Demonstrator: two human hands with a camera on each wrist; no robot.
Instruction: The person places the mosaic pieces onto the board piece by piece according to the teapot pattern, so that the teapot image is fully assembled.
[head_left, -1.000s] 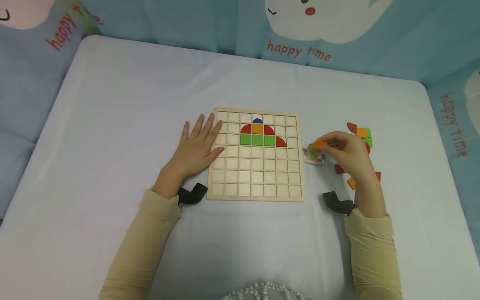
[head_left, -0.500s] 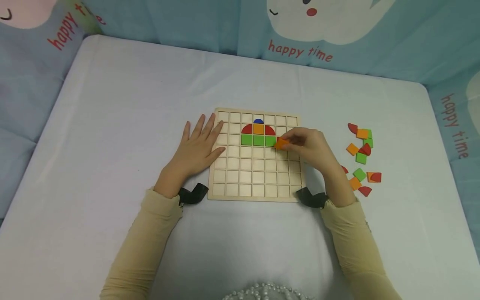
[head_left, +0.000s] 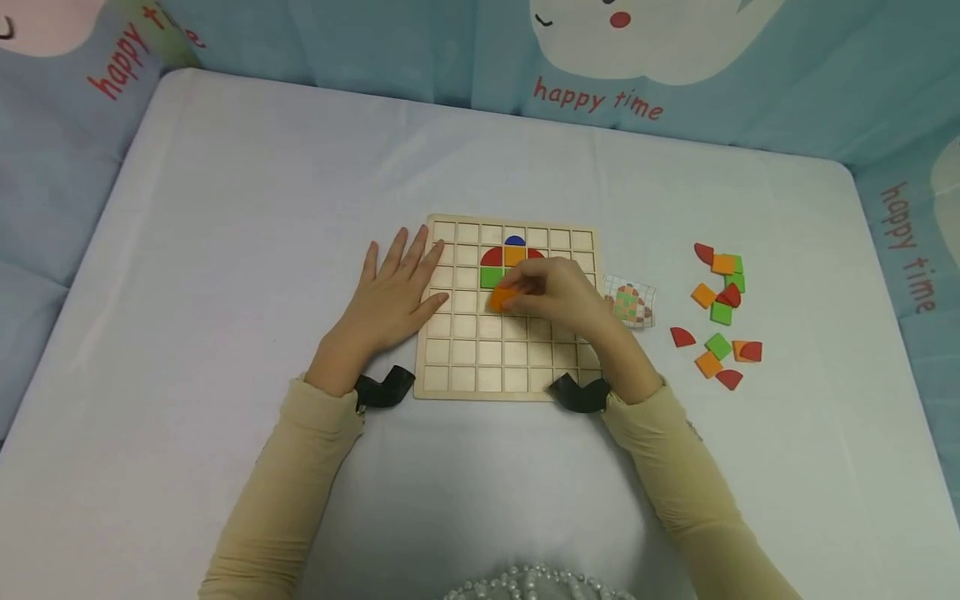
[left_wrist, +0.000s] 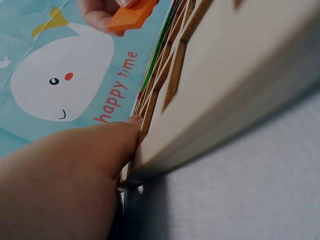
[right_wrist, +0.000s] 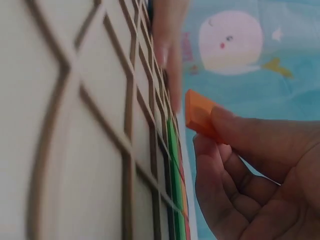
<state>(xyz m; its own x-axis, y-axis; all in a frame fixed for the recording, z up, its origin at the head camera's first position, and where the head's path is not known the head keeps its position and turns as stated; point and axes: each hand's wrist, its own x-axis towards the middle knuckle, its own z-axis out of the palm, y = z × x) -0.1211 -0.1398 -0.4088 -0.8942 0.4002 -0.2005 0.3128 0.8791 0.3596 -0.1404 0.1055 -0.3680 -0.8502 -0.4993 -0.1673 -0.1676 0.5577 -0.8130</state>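
Note:
A wooden grid board point(head_left: 465, 380) lies on the white table. Set in its upper rows are a blue half-round tile point(head_left: 515, 241), an orange square point(head_left: 514, 256), red quarter-round tiles point(head_left: 492, 257) and green squares point(head_left: 491, 277); some are hidden under my right hand. My right hand point(head_left: 566, 296) pinches an orange square tile point(head_left: 502, 299) between thumb and fingers, just over the row below the green tiles. In the right wrist view this orange tile point(right_wrist: 200, 111) is raised off the board. My left hand point(head_left: 392, 292) rests flat with spread fingers on the board's left edge.
A small printed pattern card point(head_left: 630, 302) lies at the board's right side. Farther right are loose tiles: orange squares point(head_left: 708, 364), green squares point(head_left: 718, 347) and red quarter-rounds point(head_left: 682, 337), a few overlapping. Black wrist mounts point(head_left: 386, 388) sit beside both wrists.
My right hand has carried the orange square tile leftward from above the pattern card to the board's middle. The card and loose tiles are uncovered now. My left hand stays put.

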